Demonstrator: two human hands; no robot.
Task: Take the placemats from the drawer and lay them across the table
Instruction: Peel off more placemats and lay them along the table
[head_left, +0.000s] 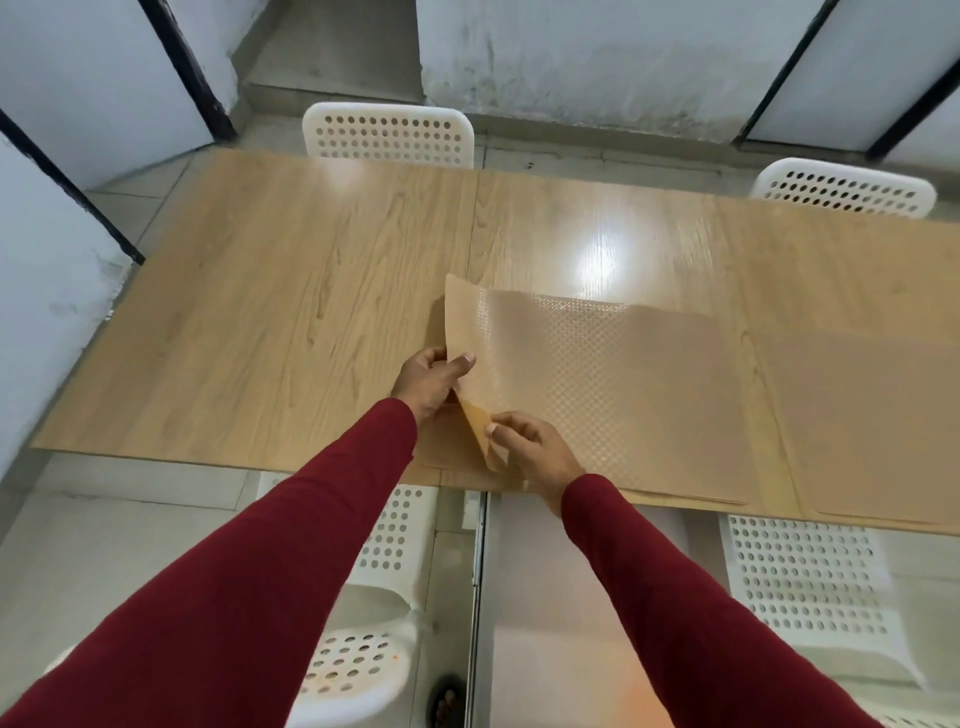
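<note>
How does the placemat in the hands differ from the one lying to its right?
The held placemat has its left edge lifted and a corner curled; the right placemat lies flat. The held one shows a dotted texture and is gripped by the left hand and right hand; the right one looks plain and untouched. Both are tan.

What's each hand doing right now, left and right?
Left hand: grips the raised left edge of the top placemat.
Right hand: pinches that placemat's peeled-up near corner.
</note>
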